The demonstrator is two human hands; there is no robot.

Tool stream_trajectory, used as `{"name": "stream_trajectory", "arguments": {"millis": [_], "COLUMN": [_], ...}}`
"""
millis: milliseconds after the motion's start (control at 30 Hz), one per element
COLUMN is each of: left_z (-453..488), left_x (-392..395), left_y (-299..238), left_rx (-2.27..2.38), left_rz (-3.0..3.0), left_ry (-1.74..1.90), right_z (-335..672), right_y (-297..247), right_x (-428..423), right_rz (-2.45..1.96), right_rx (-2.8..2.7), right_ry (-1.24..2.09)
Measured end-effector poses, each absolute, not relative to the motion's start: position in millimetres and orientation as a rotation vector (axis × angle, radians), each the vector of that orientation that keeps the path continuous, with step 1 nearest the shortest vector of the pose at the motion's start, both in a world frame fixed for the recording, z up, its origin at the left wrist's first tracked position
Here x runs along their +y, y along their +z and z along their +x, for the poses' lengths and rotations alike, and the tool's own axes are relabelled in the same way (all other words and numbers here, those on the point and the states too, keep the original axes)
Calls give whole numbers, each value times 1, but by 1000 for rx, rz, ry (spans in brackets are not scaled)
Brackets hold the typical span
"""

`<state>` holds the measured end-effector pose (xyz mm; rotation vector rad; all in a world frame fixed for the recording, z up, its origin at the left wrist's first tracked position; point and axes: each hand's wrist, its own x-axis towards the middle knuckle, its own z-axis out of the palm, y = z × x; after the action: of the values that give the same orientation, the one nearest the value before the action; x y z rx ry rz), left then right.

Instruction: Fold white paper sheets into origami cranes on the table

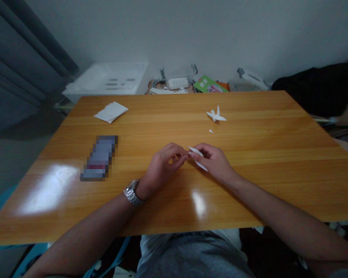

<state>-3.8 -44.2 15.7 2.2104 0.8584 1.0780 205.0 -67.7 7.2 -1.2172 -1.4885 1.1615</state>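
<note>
Over the middle of the table, a small folded white paper (196, 151) is pinched between the thumb and fingers of my right hand (217, 163). My left hand (164, 165), with a metal watch (132, 192) on its wrist, has thumb and forefinger pressed together at the paper's left tip. Part of the paper is hidden behind my right thumb. Beyond my right hand stands a white paper crane (216, 116) with its wings spread. A tiny white scrap (211, 131) lies between the crane and my hands.
Folded white sheets (111, 112) lie at the table's back left, with a blurred-out phone (100, 158) nearer me. Behind the wooden table (162, 116) are a white plastic tray (110, 75), a green booklet (207, 85) and dark cloth (316, 88).
</note>
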Motion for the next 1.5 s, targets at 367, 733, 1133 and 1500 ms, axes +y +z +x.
{"name": "stream_trajectory", "arguments": {"millis": [367,733,1133,1500], "left_z": [1,1,4,0], "left_x": [-45,-47,-48,-40], "left_y": [10,15,16,10], "left_rx": [985,971,984,1001], "left_rz": [1878,1930,1890,1779], "left_ry": [1022,1017,993,1029], "right_z": [202,200,199,201], "right_y": [5,8,9,6], "right_x": [-68,-70,-70,-68], "right_rz": [-1177,-1172,-1177,-1234], "right_rx": [-1390,-1370,-1507,-1428], "right_ry": [1218,1273,1161,1297]}}
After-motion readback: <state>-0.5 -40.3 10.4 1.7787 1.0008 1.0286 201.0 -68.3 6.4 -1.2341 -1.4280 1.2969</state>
